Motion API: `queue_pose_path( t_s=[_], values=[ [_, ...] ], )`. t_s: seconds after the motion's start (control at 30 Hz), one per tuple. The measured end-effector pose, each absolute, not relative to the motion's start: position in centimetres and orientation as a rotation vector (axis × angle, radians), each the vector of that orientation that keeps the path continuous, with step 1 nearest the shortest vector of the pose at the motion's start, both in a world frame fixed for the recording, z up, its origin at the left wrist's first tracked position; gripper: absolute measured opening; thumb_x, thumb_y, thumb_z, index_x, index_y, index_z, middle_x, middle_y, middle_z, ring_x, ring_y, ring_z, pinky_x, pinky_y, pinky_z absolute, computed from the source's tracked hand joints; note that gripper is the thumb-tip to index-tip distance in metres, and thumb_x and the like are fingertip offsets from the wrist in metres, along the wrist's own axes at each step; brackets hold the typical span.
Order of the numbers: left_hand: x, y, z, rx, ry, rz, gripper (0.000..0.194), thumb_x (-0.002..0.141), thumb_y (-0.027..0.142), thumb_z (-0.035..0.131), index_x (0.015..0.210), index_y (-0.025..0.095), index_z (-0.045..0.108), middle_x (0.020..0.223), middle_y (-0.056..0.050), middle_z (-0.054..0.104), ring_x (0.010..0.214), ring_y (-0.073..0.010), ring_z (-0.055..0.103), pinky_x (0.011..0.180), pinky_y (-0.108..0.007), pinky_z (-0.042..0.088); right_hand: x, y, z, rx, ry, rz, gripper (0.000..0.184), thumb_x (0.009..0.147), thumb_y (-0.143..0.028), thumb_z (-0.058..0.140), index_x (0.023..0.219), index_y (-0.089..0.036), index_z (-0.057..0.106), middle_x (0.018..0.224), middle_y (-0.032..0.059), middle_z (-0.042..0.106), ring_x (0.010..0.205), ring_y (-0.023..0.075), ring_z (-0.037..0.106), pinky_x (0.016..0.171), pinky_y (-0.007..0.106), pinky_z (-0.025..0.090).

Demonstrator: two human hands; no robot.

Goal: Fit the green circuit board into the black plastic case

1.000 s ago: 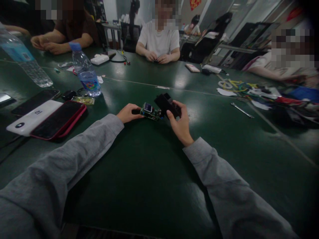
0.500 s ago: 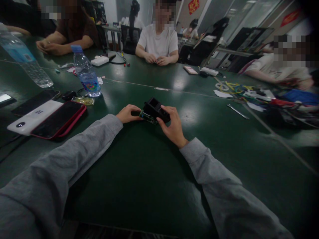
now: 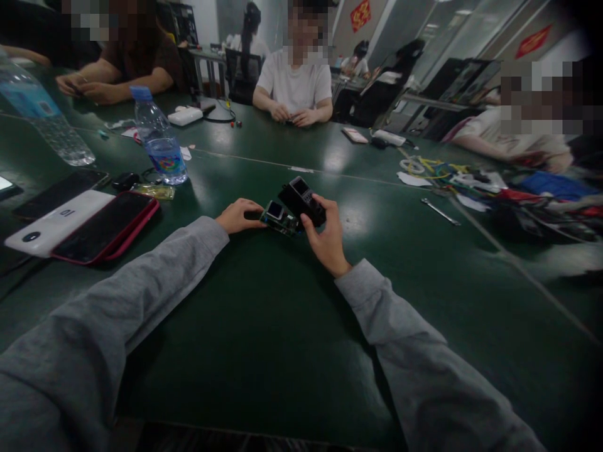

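Between thumb and fingers, my left hand (image 3: 239, 216) grips the left end of a green circuit board (image 3: 287, 223) with a small screen on it. My right hand (image 3: 325, 235) is closed on a black plastic casing (image 3: 301, 198), which has a window and small openings in its face. The casing is tilted and sits just above and to the right of the board's screen. Its lower edge overlaps the board's right end in view, and I cannot tell whether the two touch there.
Phones (image 3: 103, 229) and a clear bottle (image 3: 162, 150) with a blue cap stand to the left, a larger bottle (image 3: 51, 119) beyond. On the right lie a wrench (image 3: 440, 212) and a heap of cables (image 3: 499, 188). Several people sit around the green table (image 3: 254, 326).
My right hand has lifted the black casing up and to the right, off the circuit board. The board's small screen now shows. My left hand stays on the board.
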State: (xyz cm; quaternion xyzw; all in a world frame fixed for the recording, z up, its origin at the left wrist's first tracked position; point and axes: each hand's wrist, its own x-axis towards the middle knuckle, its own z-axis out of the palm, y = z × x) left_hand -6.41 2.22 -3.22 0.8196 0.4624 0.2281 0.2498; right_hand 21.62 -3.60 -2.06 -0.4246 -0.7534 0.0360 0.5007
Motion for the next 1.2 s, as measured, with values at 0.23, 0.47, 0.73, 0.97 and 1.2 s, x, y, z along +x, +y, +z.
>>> queue_pose_path(
  t_s=[0.23, 0.47, 0.73, 0.97, 1.2],
  values=[
    [-6.5, 2.3, -3.0, 2.246, 1.267, 0.581, 0.039, 0.084, 0.047, 0.08, 0.116, 0.024, 0.076, 0.133, -0.007, 0.07, 0.133, -0.0313, 0.055, 0.116, -0.055, 0.04, 22.5, -2.1, -3.3, -1.19, -1.614, 0.181, 0.048, 0.097, -0.053, 0.058, 0.138, -0.029, 0.053, 0.133, 0.0124, 0.063, 0.122, 0.0308, 0.062, 0.109, 0.058, 0.051],
    [-6.6, 2.3, -3.2, 2.234, 1.267, 0.593, 0.039, 0.084, 0.046, 0.08, 0.117, 0.025, 0.076, 0.133, -0.007, 0.07, 0.135, -0.0314, 0.054, 0.116, -0.054, 0.04, 24.1, 1.1, -6.5, -1.282, -1.346, 0.415, 0.054, 0.094, -0.062, 0.058, 0.134, -0.026, 0.05, 0.12, 0.011, 0.066, 0.107, 0.0272, 0.068, 0.093, 0.05, 0.058],
    [-6.5, 2.6, -3.4, 2.227, 1.284, 0.593, 0.039, 0.083, 0.047, 0.082, 0.116, 0.026, 0.076, 0.133, -0.006, 0.07, 0.135, -0.0316, 0.054, 0.116, -0.055, 0.042, 23.8, 0.3, -5.2, -1.267, -1.196, 0.577, 0.059, 0.086, -0.059, 0.067, 0.13, -0.022, 0.055, 0.116, 0.0112, 0.065, 0.105, 0.0263, 0.066, 0.098, 0.05, 0.054],
    [-6.6, 2.8, -3.5, 2.224, 1.276, 0.58, 0.04, 0.083, 0.046, 0.082, 0.117, 0.025, 0.075, 0.132, -0.008, 0.07, 0.135, -0.0322, 0.054, 0.114, -0.055, 0.045, 23.9, 0.6, -5.4, -1.258, -1.214, 0.591, 0.058, 0.086, -0.06, 0.069, 0.13, -0.025, 0.055, 0.117, 0.0104, 0.065, 0.103, 0.0263, 0.066, 0.096, 0.051, 0.055],
    [-6.5, 2.6, -3.3, 2.22, 1.282, 0.574, 0.039, 0.085, 0.048, 0.081, 0.116, 0.024, 0.075, 0.133, -0.008, 0.069, 0.136, -0.0316, 0.053, 0.115, -0.054, 0.044, 24.1, 0.7, -5.7, -1.244, -1.242, 0.586, 0.058, 0.087, -0.061, 0.069, 0.131, -0.025, 0.055, 0.115, 0.009, 0.066, 0.101, 0.0254, 0.067, 0.094, 0.05, 0.056]
  ],
)
